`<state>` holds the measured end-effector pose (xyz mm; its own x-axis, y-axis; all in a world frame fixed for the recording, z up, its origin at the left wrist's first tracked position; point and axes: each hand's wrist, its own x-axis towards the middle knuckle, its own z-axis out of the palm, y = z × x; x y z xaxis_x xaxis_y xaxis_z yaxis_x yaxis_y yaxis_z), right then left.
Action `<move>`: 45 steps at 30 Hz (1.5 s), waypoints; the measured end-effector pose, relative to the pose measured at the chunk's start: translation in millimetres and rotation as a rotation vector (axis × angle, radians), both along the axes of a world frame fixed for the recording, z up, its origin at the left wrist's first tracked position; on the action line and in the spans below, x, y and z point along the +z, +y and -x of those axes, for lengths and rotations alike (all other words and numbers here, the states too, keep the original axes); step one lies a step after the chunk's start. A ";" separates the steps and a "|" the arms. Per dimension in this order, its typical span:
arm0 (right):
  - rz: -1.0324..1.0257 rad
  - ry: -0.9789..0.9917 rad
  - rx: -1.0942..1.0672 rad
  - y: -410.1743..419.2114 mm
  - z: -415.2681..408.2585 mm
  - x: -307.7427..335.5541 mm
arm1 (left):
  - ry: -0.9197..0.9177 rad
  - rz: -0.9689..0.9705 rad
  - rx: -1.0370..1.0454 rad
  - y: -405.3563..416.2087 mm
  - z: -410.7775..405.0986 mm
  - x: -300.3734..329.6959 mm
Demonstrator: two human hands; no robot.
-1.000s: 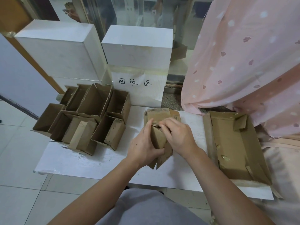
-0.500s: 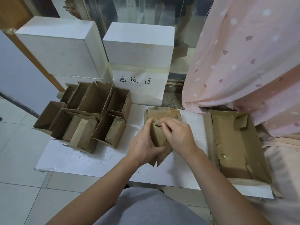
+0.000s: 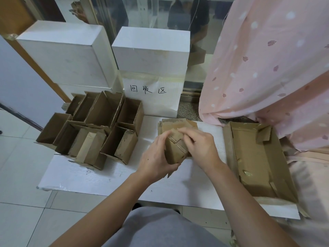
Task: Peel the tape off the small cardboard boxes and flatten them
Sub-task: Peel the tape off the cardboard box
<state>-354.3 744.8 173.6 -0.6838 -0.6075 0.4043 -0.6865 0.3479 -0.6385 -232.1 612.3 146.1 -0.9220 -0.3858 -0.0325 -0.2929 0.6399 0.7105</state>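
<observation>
gripping small box [image 3: 175, 150] in left hand [image 3: 156, 157] and right hand [image 3: 201, 148], both grips clamped, bare board [image 3: 110, 175] left

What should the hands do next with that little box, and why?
Probably peel tape at the top seam. The left hand grips the small box still in box shape, and the right hand pinches at its top edge, above the flattened pieces.

A makeshift recycling and sorting corner indoors, set on a pale tiled floor [image 3: 21, 216]. A low white board [image 3: 110, 177] serves as the work surface beside a glass door [image 3: 160, 13] with people reflected in it. A handwritten paper sign [image 3: 148, 90] in Chinese characters hangs on stacked white boxes [image 3: 151, 50]. Open brown cartons [image 3: 105, 111] cluster nearby; a pink patterned curtain [image 3: 267, 68] hangs to the right.
</observation>
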 end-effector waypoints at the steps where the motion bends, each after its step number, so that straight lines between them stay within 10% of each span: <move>1: 0.011 0.021 0.012 -0.4 0.3 -1.7 | 0.008 -0.013 0.004 -0.1 0.3 0.8; 13: -0.206 -0.204 0.187 1.1 1.6 -2.1 | 0.015 -0.075 0.001 -0.8 0.0 -1.8; 27: 0.013 -0.561 -0.099 -19.0 -14.9 -21.1 | 0.030 -0.045 -0.007 -1.8 12.2 -13.9; 36: -0.114 -0.003 -0.174 -20.1 -20.1 -26.7 | 0.068 0.101 -0.043 -3.5 15.4 -8.1; 42: 0.068 -0.503 -0.057 -15.1 -18.1 -21.3 | 0.060 0.031 0.017 -14.5 12.1 -16.4; 45: 0.023 -0.450 -0.167 -16.6 -15.3 -27.8 | 0.057 0.059 -0.009 -15.2 10.3 -14.2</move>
<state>-339.0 728.2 145.8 -0.8814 -0.4689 0.0572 -0.2757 0.4125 -0.8682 -242.3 597.1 132.0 -0.9252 -0.3772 0.0428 -0.2470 0.6839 0.6865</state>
